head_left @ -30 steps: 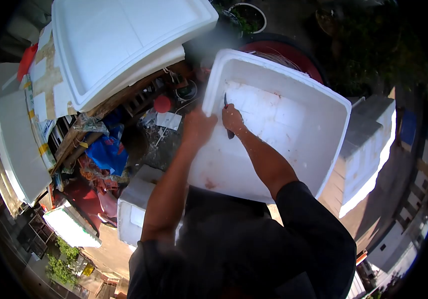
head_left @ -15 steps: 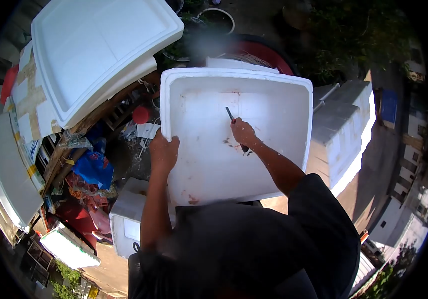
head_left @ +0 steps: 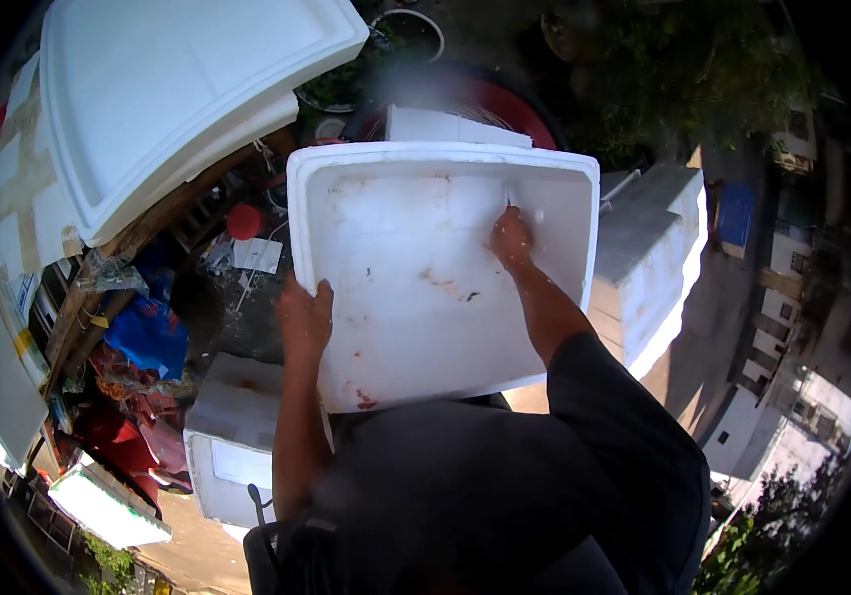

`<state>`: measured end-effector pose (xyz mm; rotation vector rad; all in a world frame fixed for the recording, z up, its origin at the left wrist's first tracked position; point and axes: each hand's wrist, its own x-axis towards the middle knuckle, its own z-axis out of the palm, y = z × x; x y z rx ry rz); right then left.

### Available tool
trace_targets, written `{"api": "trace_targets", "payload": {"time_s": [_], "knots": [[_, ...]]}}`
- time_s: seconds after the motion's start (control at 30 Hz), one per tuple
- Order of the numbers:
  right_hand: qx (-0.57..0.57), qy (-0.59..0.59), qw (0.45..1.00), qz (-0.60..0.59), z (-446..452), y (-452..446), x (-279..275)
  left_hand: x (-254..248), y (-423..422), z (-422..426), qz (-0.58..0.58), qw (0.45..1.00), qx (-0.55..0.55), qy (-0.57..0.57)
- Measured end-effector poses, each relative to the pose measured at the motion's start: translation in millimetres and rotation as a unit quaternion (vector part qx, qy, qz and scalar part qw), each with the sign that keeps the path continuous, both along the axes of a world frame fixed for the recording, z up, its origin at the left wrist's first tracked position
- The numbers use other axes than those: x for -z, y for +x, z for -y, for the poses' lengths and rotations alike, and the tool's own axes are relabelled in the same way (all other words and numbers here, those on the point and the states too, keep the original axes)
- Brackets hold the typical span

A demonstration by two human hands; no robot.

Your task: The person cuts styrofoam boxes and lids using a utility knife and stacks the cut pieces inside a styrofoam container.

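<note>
A white foam box [head_left: 396,248] is tilted with its open side toward me. Brown and reddish smears mark its inner floor, and a few dark bits lie near the middle. My left hand [head_left: 303,315] is closed over the box's left rim, thumb on the inner side. Inside the box, at the upper right, my right hand [head_left: 512,240] is wrapped around a slim knife [head_left: 508,194]. Its narrow blade points up at the inner wall near the corner; whether the tip touches the foam I cannot tell. The handle is hidden in my fist.
A large foam lid [head_left: 187,89] rests on stacked boxes at the upper left. Beside it are wooden slats, a blue plastic bag [head_left: 148,332] and a red round object [head_left: 244,221]. More foam boxes [head_left: 644,258] stand on the right, and a red tub [head_left: 505,104] lies beyond.
My right hand has moved the knife from the box's middle to its upper right inner corner. My left hand keeps its hold on the rim. The view has shifted slightly.
</note>
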<state>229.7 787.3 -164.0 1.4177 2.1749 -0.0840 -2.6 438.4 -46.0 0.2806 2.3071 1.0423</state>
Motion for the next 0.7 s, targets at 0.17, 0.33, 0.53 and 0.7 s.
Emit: {"api": "trace_targets", "payload": {"time_s": [0.17, 0.33, 0.53, 0.7], "knots": [[-0.006, 0.027, 1.0, 0.01, -11, -3, 24, -5, -1, -1, -0.005, 1.0, -0.002, -0.007], [-0.063, -0.016, 0.99, 0.125, 13, 22, 10, -10, 4, -3, 0.005, 1.0, -0.008, 0.022], [-0.22, -0.138, 0.948, 0.184, 85, 131, 25, -4, 3, -6, -0.01, 1.0, -0.006, 0.012], [-0.156, -0.357, 0.867, 0.312, 56, 50, -67, -4, 2, -4, 0.009, 1.0, -0.009, 0.023]]}}
